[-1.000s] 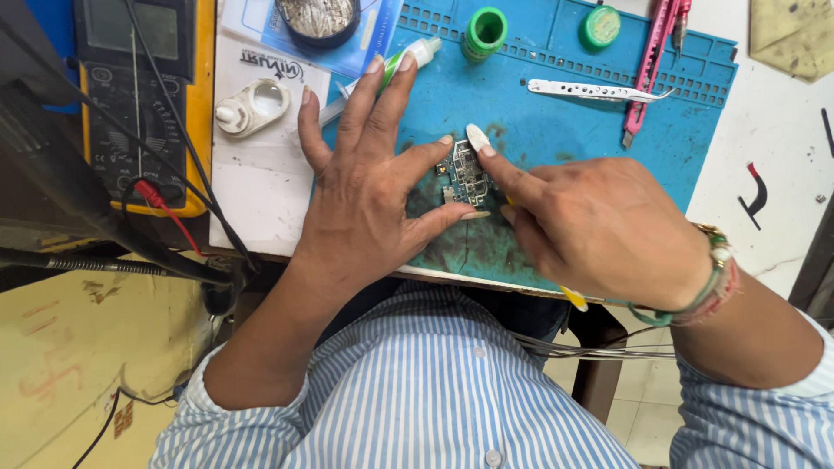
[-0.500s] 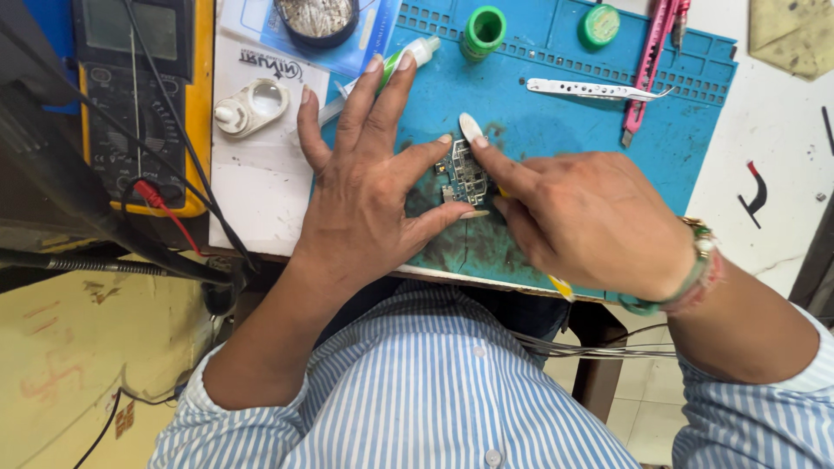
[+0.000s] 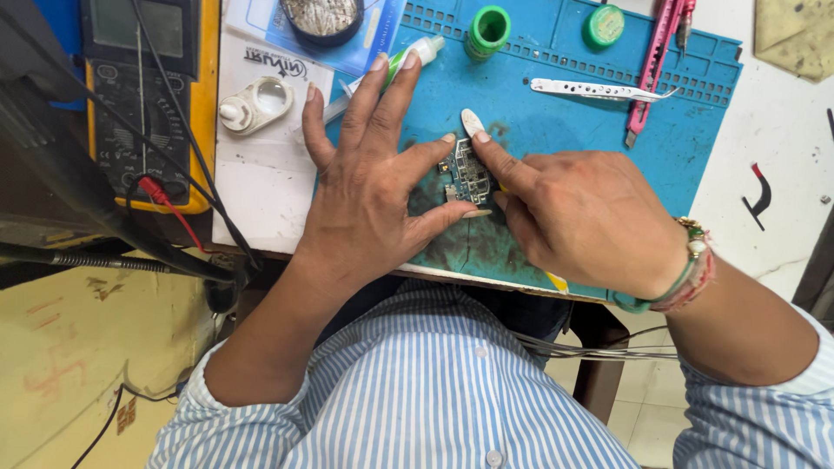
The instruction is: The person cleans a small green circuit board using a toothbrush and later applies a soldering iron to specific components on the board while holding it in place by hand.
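The person's left hand (image 3: 373, 195) lies flat on the blue work mat (image 3: 556, 104) with its fingers spread wide, and its thumb and first finger pinch a small circuit board (image 3: 469, 174) from two sides to hold it down. The board sits near the middle of the mat, a bit toward the front edge, on a dark smudgy patch. The right hand (image 3: 591, 221) is curled up, and its pointing finger presses on the board's right side. A thin light tool tip (image 3: 472, 122) pokes out just past that finger, and I think the right hand holds it, but I cannot see the grip well. At the back edge of the mat stand a green bottle (image 3: 489, 30) and a green lid (image 3: 605, 24). White tweezers (image 3: 599, 89) lie near the back right part, and pink tweezers (image 3: 656, 52) lie by the back right corner. Off the mat's left side is a yellow meter (image 3: 143, 95) with black and red wires. The board is tiny and only fingertips hold it, so it could slip or flip if the right hand pushes too hard. A hard push with the tool could also scratch the little parts on it, or poke the thumb close by.
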